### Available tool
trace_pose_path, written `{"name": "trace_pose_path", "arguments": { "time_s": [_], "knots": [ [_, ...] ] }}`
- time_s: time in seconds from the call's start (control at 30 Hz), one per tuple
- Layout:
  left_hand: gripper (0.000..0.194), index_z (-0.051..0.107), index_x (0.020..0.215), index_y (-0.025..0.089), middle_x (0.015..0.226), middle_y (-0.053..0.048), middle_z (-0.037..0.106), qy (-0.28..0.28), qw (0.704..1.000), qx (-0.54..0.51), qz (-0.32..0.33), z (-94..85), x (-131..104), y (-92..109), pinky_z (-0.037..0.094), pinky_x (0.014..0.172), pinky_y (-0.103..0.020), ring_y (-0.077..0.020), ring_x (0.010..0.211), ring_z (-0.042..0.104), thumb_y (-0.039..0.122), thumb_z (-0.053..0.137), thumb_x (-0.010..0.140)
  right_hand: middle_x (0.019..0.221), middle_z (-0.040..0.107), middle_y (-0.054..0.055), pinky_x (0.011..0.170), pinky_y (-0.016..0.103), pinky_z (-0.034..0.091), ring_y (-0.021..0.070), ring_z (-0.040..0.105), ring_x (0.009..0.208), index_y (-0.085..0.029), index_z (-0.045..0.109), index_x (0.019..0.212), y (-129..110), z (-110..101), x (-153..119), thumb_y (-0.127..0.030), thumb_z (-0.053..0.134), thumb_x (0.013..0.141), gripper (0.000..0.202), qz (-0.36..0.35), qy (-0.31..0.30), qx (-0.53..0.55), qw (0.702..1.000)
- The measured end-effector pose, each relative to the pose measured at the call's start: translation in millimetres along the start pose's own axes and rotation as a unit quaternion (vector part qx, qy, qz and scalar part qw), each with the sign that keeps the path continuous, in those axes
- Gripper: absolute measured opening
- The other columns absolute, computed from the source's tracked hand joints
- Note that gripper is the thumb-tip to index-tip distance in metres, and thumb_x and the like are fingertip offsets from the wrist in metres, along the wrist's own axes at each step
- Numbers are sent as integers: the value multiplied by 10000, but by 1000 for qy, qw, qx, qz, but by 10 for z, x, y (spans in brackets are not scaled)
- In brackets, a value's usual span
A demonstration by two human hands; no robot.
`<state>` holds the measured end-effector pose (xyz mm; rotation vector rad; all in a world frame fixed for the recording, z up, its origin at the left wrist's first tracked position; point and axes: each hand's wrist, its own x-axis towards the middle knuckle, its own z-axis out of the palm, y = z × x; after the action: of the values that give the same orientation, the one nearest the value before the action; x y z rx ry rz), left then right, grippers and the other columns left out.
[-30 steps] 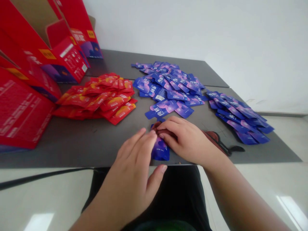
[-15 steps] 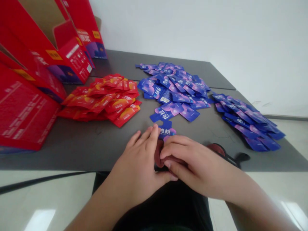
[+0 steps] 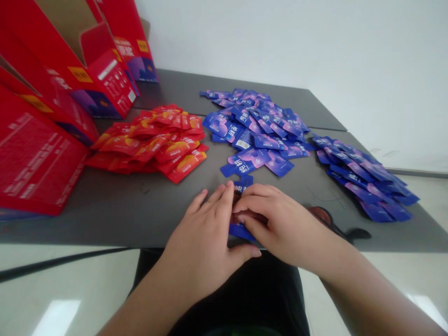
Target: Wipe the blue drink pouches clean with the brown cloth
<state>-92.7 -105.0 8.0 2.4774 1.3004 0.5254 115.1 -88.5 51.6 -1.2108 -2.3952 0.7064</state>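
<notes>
A blue sachet (image 3: 242, 232) lies on the grey table near its front edge, partly hidden by both hands. My left hand (image 3: 205, 233) is spread along its left side, fingers stretched forward and thumb pointing right. Over the sachet, my right hand (image 3: 280, 219) has its fingers closed on a reddish-brown folded piece (image 3: 250, 216), mostly covered by the fingers; its kind cannot be made out. Just beyond the hands is a loose heap of blue sachets (image 3: 259, 123) with pink and purple prints.
A pile of red sachets (image 3: 154, 142) lies on the left beside tall red cartons (image 3: 35, 154), some with open tops. Overlapping blue sachets (image 3: 364, 177) form a stack at the right. A brown-and-black object (image 3: 322, 214) lies by my right forearm. A white wall (image 3: 280, 42) stands behind.
My right hand has shifted slightly forward over the sachet with the brown piece. The sachet's blue near end now shows below the fingers. My left hand stays nearly in place.
</notes>
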Motion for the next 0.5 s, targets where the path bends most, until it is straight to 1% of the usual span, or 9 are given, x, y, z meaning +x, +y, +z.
{"name": "trace_pose_path", "arguments": {
  "time_s": [0.2, 0.33, 0.43, 0.5],
  "knots": [
    [1096, 263, 1661, 63, 1688, -277, 442, 5, 1000, 22, 11, 5, -12, 2, 345, 1302, -630, -405, 1543, 494, 639, 803, 900, 1088, 714, 40, 979, 398, 529, 212, 672, 1027, -229, 726, 1034, 153, -17, 96, -119, 615, 1015, 158, 11, 40, -36, 998],
    [1042, 278, 1666, 76, 1695, -256, 444, 12, 999, 29, 15, 8, -19, 2, 338, 1309, -621, -399, 1560, 472, 626, 773, 932, 1109, 730, 60, 973, 403, 554, 235, 689, 1065, -219, 740, 1055, 268, -25, 164, -130, 605, 1025, 165, 30, 73, -76, 994],
    [1048, 274, 1670, 65, 1682, -266, 460, 10, 999, 30, 14, 11, -20, 5, 328, 1315, -621, -411, 1574, 447, 642, 755, 940, 1148, 742, 93, 999, 462, 561, 273, 708, 1083, -220, 729, 1100, 252, -35, 136, -175, 575, 1056, 166, 51, 121, -114, 985],
    [1089, 257, 1676, 59, 1692, -281, 434, 10, 999, 31, 6, 14, -17, 7, 333, 1315, -616, -422, 1585, 425, 667, 758, 924, 1216, 749, 97, 1027, 480, 558, 288, 712, 1139, -240, 682, 1169, 163, -46, 55, -208, 571, 1071, 151, 57, 163, -86, 981]
  ]
}}
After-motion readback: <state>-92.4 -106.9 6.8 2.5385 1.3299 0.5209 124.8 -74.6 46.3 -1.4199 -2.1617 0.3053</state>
